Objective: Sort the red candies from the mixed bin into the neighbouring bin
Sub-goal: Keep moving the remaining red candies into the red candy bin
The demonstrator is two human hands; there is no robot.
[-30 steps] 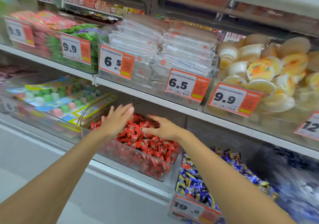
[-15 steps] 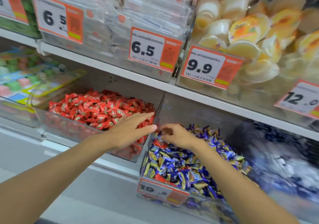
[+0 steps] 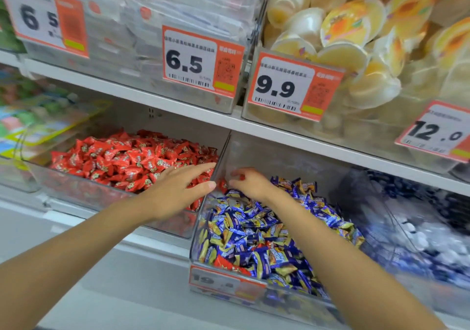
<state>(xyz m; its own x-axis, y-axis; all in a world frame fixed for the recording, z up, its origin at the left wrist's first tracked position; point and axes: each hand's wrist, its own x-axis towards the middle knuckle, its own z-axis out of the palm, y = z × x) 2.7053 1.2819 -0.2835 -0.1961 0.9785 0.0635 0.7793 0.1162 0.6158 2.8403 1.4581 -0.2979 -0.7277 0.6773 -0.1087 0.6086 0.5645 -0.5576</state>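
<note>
A clear bin on the lower shelf is heaped with red candies. Right beside it stands the mixed bin, full of blue and yellow candies, with a few red candies among them near the front. My left hand lies flat with spread fingers over the red bin's right end and holds nothing. My right hand is curled at the mixed bin's back left corner, by the divider wall, pinching a red candy. Another red candy lies just left of those fingers.
A white shelf board runs just above both bins, with orange price tags and bins of white packets and jelly cups on it. More clear bins flank the two, one with dark blue sweets on the right.
My right hand left the red bin and crossed to the mixed bin's back corner, closing its fingers there. My left hand slid to the red bin's right end. The view moved right and closer.
</note>
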